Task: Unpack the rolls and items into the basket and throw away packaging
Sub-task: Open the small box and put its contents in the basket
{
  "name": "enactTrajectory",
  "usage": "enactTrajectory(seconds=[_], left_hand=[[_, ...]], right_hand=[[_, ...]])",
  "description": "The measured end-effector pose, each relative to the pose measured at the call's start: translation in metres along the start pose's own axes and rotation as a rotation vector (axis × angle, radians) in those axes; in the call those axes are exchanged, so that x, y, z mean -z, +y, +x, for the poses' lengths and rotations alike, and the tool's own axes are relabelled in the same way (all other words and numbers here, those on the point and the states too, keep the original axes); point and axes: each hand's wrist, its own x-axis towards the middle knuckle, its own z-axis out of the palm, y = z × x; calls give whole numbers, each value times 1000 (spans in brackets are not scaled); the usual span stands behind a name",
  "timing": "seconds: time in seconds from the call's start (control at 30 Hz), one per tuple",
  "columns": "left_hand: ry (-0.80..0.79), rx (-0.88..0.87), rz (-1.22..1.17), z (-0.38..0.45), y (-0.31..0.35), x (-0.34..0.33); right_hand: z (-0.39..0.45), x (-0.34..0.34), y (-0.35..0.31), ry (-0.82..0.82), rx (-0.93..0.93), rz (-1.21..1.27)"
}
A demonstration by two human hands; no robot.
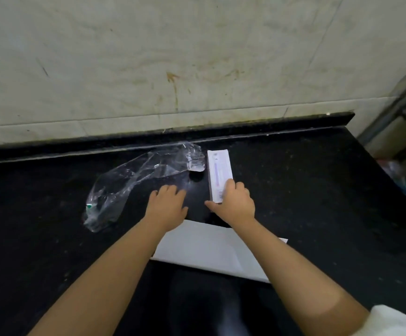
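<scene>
A long white carton with purple print [218, 169] lies on the black counter [306, 190], pointing away from me. My right hand [234, 202] rests on its near end, fingers curled over it. Just left of it, my left hand [168, 202] hovers palm down above the counter with fingers spread and nothing in it. A crumpled clear plastic wrapper [138, 180] lies to the left, reaching from the back ledge toward me. A small dark round object [195, 176] sits between wrapper and carton. No basket is in view.
A flat white sheet or envelope [211, 251] lies under my forearms near the counter's front. A stained tiled wall [172, 69] rises behind the counter's back ledge. At the right the counter ends; blurred items sit on the floor [405, 180] there.
</scene>
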Motion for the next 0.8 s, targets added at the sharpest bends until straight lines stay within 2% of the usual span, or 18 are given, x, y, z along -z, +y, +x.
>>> enactTrajectory(seconds=[0.13, 0.33, 0.43, 0.53, 0.67, 0.8], left_hand=[[14, -2, -26, 4, -9, -4], [152, -105, -59, -6, -18, 21], [206, -154, -57, -19, -15, 44], [241, -102, -126, -35, -9, 69], [266, 7, -141, -65, -13, 81], [129, 143, -139, -110, -35, 65]], right_hand=[[2, -2, -5, 16, -61, 107], [-10, 54, 13, 143, 27, 128], [-29, 82, 14, 190, 152, 85], [-42, 101, 7, 178, 310, 43], [-53, 110, -10, 47, 542, 5], [-71, 96, -39, -105, 809, 19]])
